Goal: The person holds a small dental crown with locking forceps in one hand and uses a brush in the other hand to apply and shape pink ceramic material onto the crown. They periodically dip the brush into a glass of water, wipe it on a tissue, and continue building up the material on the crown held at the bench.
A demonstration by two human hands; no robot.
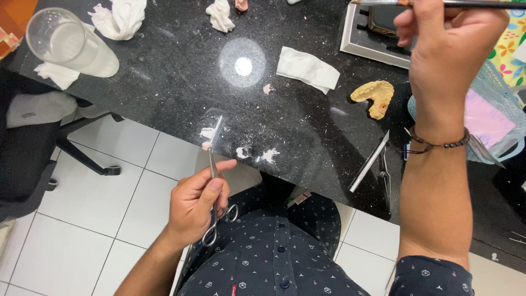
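Both hands were busy: left hand [193,204] clamped forceps [215,181] gripping a pinkish bit mid-frame; right hand [446,41] pinched a brush [438,3] upper right, work unfinished.

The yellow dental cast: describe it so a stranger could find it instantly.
Start at the black speckled stone countertop, then go to its right side, just left of the raised right hand. The lumpy yellow jaw-shaped dental cast lies there, the only yellow piece among white tissue scraps.
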